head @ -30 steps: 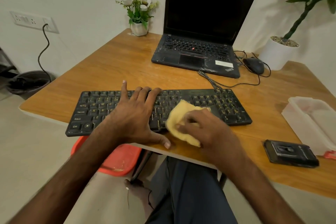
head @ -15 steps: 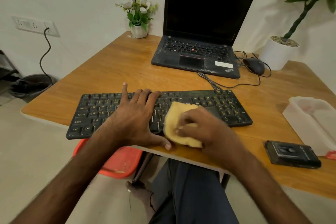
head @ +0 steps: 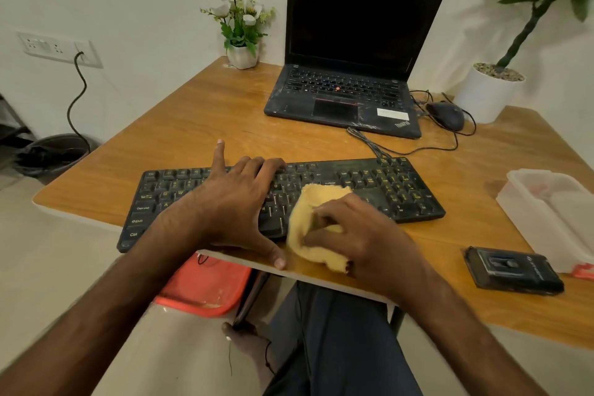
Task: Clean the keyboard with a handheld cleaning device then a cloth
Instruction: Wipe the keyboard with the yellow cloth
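My left hand (head: pixel 231 206), fingers spread flat, presses the black plastic keyboard (head: pixel 389 186) at frame centre, probably so it cannot slide; my right hand (head: pixel 363 235) grips the crumpled yellow cloth (head: pixel 321 198) on its middle keys.

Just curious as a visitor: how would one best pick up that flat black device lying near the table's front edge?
From above, I'd pinch the black device across its narrow width, toward its left end: it lies flat, and the plastic box crowds its right end.
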